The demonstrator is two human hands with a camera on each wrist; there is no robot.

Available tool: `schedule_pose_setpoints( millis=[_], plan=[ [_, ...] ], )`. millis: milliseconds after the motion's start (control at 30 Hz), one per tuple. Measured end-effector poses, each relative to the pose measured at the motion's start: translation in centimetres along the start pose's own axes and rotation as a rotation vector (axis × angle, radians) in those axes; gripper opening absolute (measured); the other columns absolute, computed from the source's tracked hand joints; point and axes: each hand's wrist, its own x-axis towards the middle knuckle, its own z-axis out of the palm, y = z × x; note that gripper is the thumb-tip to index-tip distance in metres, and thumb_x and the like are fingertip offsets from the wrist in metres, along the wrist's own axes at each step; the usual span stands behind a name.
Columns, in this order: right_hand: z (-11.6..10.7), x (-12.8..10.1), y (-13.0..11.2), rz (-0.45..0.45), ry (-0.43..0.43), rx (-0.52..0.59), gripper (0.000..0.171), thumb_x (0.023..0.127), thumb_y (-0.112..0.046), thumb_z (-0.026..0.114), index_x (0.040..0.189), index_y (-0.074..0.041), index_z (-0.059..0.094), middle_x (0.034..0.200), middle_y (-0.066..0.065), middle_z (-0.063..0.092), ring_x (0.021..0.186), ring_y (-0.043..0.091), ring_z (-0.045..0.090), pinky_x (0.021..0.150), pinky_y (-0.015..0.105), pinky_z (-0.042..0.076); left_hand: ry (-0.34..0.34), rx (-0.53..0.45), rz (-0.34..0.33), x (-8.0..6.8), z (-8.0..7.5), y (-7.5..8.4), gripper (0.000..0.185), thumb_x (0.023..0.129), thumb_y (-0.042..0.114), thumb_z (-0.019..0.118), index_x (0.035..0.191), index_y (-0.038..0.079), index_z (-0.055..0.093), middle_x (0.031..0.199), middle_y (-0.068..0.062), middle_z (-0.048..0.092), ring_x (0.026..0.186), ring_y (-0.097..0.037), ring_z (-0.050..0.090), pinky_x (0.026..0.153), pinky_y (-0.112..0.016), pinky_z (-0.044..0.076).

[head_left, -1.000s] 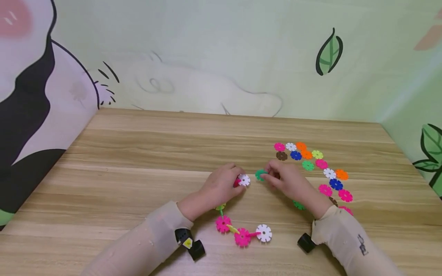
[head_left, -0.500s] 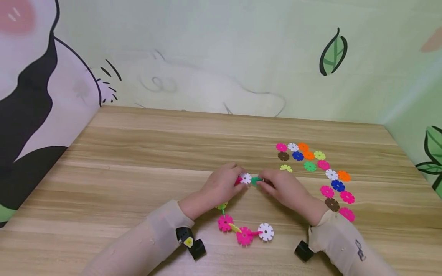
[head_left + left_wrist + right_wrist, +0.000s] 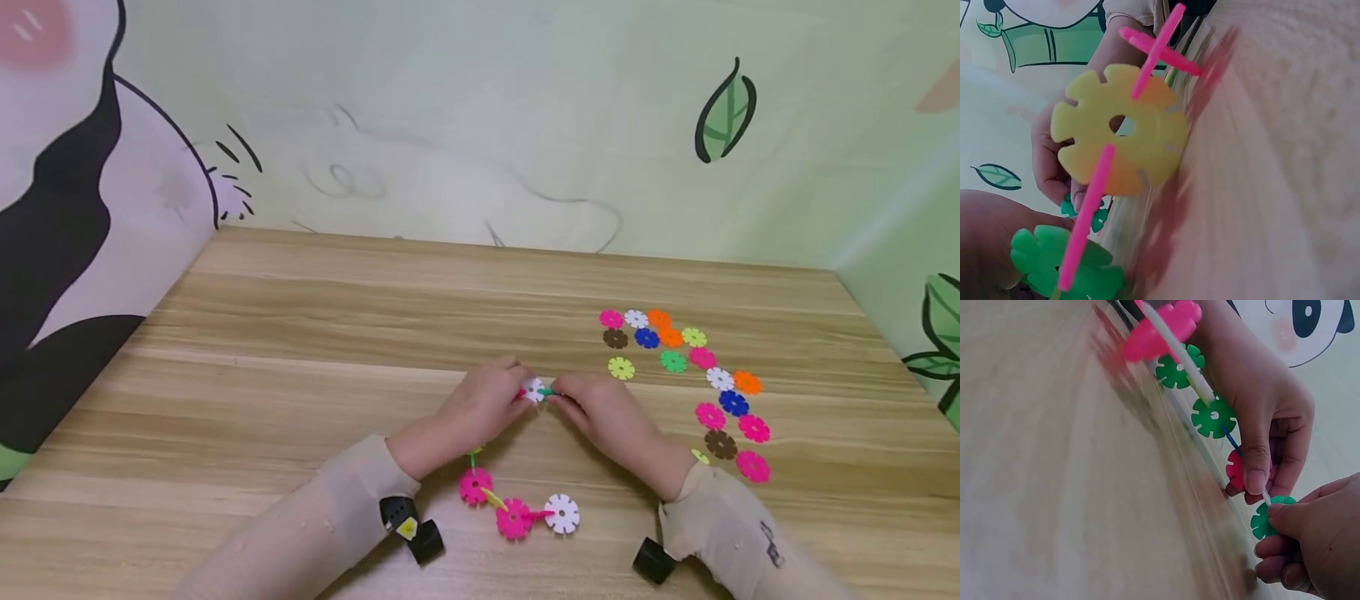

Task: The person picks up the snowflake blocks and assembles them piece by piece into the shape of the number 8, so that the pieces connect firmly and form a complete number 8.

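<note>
Bright, even light with soft shadows; both wrist views smear the table with motion blur (head view stays sharp).
</note>
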Motion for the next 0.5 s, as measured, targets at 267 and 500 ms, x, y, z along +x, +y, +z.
schedule_pose_setpoints(
  millis=[267,500],
  plan=[
    [-0.25,0.49,-0.14,0.063,-0.061,0.040,0.005,0.090,-0.014,0.065,0.087,-0.010,0.066,0.073,-0.003,0.063,0.065,0.006,0.050,0.063,0.024,0.047,-0.020,0.048,-0.040,0.19,-0.18,0.08,0.036,0.088,0.025,0.069,0.116,0.003,0.065,0.102,-0.008,0.065,0.086,-0.018,0.061,0.073,-0.029,0.052],
    [-0.96,0.66,0.55,0.100,-0.149,0.117,0.006,0.090,-0.013,0.066,0.093,-0.009,0.068,0.078,-0.002,0.066,0.068,0.007,0.051,0.065,0.022,0.047,0.025,0.061,0.017,0.43,-0.02,0.01,0.033,0.090,0.026,0.067,0.117,0.008,0.065,0.106,-0.006,0.065,0.092,-0.018,0.061,0.081,-0.031,0.052]
  ],
)
